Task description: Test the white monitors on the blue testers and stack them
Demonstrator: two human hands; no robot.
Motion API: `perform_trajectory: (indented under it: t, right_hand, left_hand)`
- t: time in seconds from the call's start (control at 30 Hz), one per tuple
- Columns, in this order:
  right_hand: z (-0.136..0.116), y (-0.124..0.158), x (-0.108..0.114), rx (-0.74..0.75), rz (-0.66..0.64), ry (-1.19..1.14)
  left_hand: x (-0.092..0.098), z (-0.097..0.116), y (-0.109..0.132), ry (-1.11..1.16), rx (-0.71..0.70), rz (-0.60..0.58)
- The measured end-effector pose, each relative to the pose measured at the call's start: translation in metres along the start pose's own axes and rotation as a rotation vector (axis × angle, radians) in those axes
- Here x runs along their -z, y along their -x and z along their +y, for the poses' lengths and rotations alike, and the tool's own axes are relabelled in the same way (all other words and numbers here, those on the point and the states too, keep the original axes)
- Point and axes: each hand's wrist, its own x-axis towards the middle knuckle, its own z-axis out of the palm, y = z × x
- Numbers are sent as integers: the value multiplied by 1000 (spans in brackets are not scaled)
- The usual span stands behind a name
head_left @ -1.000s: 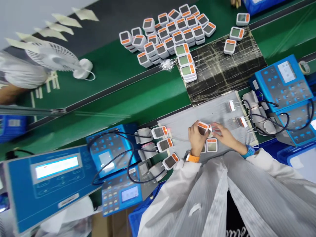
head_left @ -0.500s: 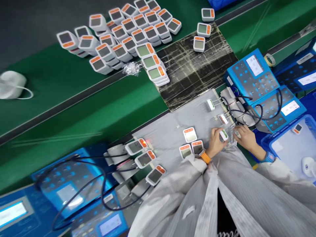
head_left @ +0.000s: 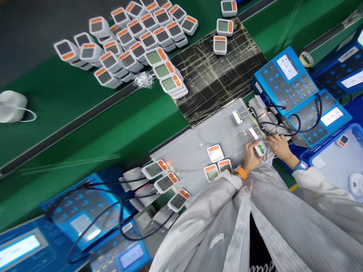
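My left hand [head_left: 251, 158] grips a white blood pressure monitor [head_left: 260, 149] with orange trim, its green-lit screen showing. My right hand [head_left: 279, 147] reaches in from the right, fingertips at the monitor's far corner, beside a scrap of clear plastic [head_left: 269, 155]. A tube-connected monitor [head_left: 252, 133] lies just above my hands on the grey mat [head_left: 193, 158]. Another tube-connected monitor [head_left: 237, 117] lies farther along. Near my left wrist lie several loose monitors, including one [head_left: 215, 153] with a pale screen.
Blue testing consoles [head_left: 285, 73] with black tubes and cuffs stand at the mat's right end. More cuffed monitors [head_left: 165, 182] line its left edge. A large monitor pile [head_left: 127, 53] sits on the green bench [head_left: 85, 121]. A blue crate [head_left: 331, 158] is at right.
Since a second ago, both hands have moved right along the mat to its cuffed end. The monitor in them has turned, and several monitors now lie on the mat by my left wrist.
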Motion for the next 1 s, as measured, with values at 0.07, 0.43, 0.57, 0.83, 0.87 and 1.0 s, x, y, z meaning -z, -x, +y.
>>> perform_trajectory:
  t: [0.07,0.43,0.57,0.83,0.87,1.0]
  right_hand:
    - [-1,0,2,-30,-5,-12]
    - [-3,-8,7,-77,-29,-56]
    - [-3,-10,8,-62,-38,-51]
    - [-1,-11,6,-89,-16,-99]
    - [0,-11,6,-78,-24,-104]
    - [0,-13,7,-62,-72,-115]
  left_hand:
    - [-1,3,-1,-43,4,0]
    - [-4,16,-12,-120,17,-48]
    - [-3,16,-13,-108,-16,-38]
    - [1,13,-13,-130,-7,-72]
    - [1,13,-14,-131,-12,-71]
    - [-3,14,-16,-154,-16,-72]
